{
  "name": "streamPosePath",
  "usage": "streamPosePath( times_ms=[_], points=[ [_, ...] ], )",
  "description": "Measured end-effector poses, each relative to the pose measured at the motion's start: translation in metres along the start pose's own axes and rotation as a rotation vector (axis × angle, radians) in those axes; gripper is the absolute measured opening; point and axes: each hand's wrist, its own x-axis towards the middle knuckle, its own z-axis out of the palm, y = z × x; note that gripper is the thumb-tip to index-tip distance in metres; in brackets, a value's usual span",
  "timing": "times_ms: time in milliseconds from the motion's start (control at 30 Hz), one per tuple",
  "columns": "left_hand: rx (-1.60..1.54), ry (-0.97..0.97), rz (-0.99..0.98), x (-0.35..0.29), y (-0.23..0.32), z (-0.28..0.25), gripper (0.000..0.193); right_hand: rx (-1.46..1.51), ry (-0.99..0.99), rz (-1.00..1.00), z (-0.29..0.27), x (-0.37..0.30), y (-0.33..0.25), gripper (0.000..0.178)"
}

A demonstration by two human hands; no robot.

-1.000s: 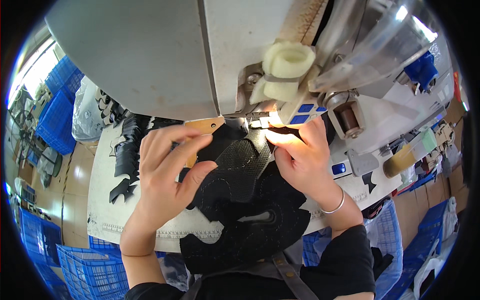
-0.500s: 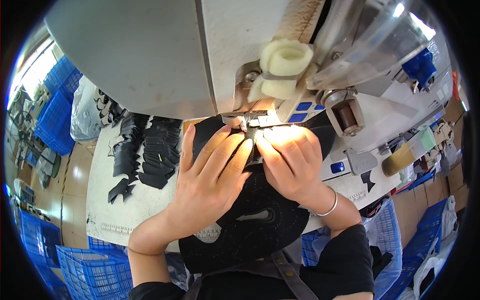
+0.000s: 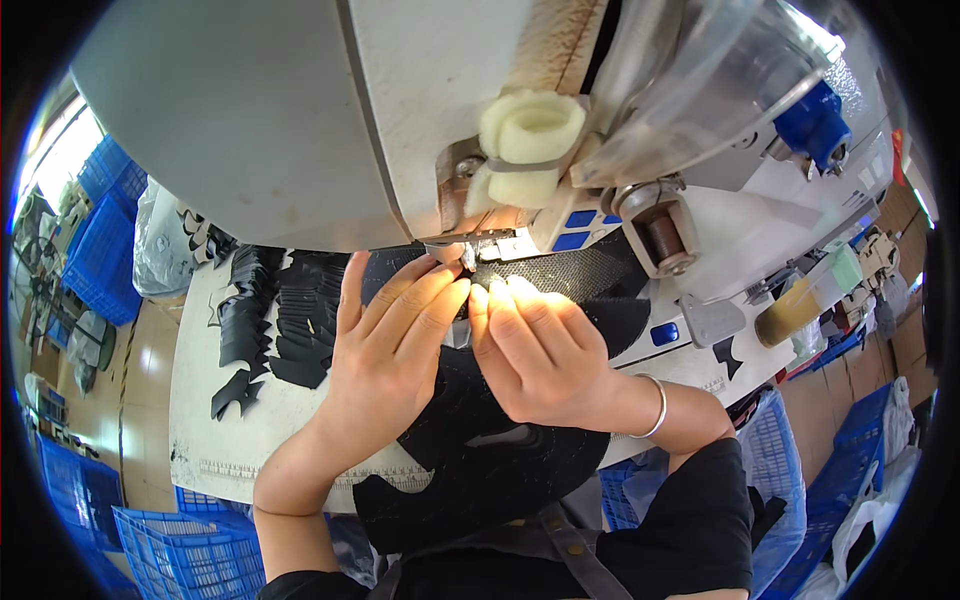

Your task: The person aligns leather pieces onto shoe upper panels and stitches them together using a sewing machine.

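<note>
A large black fabric piece [image 3: 480,490] with curved cut edges and stitch lines drapes from the machine bed toward my lap; a mesh section [image 3: 570,270] of it shows by the needle. My left hand [image 3: 385,345] holds it on the left of the presser foot [image 3: 468,257], fingers stretched forward, thumb hidden. On the other side my right hand [image 3: 540,350] pinches the fabric, fingertips bunched under the lamp's glow. Both sets of fingertips nearly meet just in front of the foot. Above them rises the sewing machine [image 3: 250,130].
Rows of stacked black cut pieces [image 3: 305,315] lie on the white table [image 3: 200,430] at left. A thread bobbin [image 3: 665,240], a clear plastic shield [image 3: 690,110] and a rolled foam pad [image 3: 530,130] are near the machine head. Blue crates [image 3: 185,555] stand around the table.
My right hand has moved left and slightly toward me, its fingers drawing together. The fabric has shifted with it, uncovering more mesh. The whole view has shifted a little.
</note>
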Motion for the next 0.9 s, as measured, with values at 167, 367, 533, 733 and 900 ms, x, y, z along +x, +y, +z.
streamPosePath(
  times_ms=[167, 367, 533, 733, 900],
  points=[
    [-0.045, 0.028, 0.008, 0.003, -0.005, 0.001, 0.028, -0.128, -0.028, -0.072, -0.003, 0.003, -0.005, 0.024],
    [-0.073, 0.073, -0.003, 0.003, -0.011, 0.006, 0.026, -0.191, -0.13, -0.096, -0.002, 0.007, -0.015, 0.028],
    [-0.152, 0.131, -0.008, 0.005, -0.022, 0.015, 0.022, -0.391, -0.202, -0.096, 0.003, 0.013, -0.03, 0.027],
    [0.281, 0.297, 0.211, 0.005, -0.017, 0.014, 0.032, 0.113, -0.179, -0.084, -0.018, 0.006, -0.007, 0.034],
    [-0.144, 0.265, 0.266, 0.013, -0.021, 0.022, 0.036, 0.788, -0.53, 0.187, -0.07, -0.003, 0.067, 0.061]
  ],
)
